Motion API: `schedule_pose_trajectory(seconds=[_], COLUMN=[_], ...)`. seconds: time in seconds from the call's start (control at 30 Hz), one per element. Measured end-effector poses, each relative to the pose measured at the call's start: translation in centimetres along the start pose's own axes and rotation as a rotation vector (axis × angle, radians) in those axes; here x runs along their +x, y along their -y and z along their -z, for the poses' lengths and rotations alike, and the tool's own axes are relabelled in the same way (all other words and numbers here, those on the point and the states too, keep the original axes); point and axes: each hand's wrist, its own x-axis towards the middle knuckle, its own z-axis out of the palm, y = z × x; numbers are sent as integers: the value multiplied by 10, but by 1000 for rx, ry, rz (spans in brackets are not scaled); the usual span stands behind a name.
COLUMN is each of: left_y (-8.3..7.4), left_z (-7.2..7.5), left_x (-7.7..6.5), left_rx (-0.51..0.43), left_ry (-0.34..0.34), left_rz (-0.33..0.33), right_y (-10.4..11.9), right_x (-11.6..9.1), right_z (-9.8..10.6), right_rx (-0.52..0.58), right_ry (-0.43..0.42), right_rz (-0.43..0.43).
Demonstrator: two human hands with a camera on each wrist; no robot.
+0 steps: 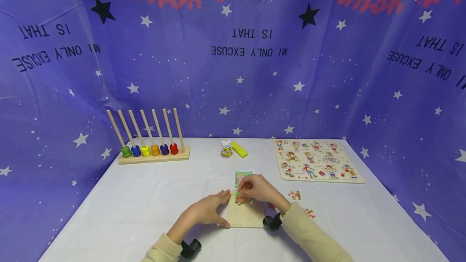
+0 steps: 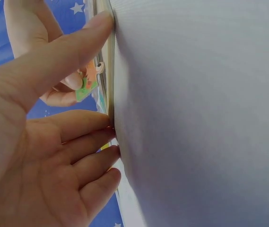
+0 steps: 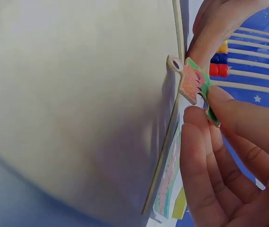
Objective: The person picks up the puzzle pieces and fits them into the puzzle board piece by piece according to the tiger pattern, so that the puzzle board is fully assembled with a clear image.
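A square wooden puzzle tray [image 1: 247, 216] with a low rim lies flat on the white table. Along its left edge my left hand [image 1: 206, 209] rests, thumb near the front corner and fingers towards the back corner, all fairly straight. Over the tray's back left corner, my right hand [image 1: 259, 188] pinches a jigsaw piece [image 3: 191, 84] between thumb and fingers. Orange and green colour the piece, and it has a rounded tab with a dark eye-like spot. Just behind the tray lies a picture card [image 1: 243, 174], partly covered by the right hand.
Loose jigsaw pieces [image 1: 295, 195] lie right of the tray, one partly behind the right wrist. A bead rack [image 1: 154, 157] stands at back left. A small figurine [image 1: 226, 148] and a yellow block [image 1: 239, 149] sit at the back. A peg puzzle board [image 1: 318, 161] lies back right.
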Motion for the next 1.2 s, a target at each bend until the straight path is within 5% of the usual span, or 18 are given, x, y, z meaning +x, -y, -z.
schedule_pose_trajectory(seconds=[0.2,1.2], left_y=[1,1], left_z=[-1,0], left_x=[0,0], left_rx=[1,7], left_ry=[-4,-3], left_rz=[-8,-14], right_y=[0,3], right_x=[3,-6], right_z=[-6,-13], right_rx=[51,-3], right_ry=[30,18], right_rz=[-62,-10])
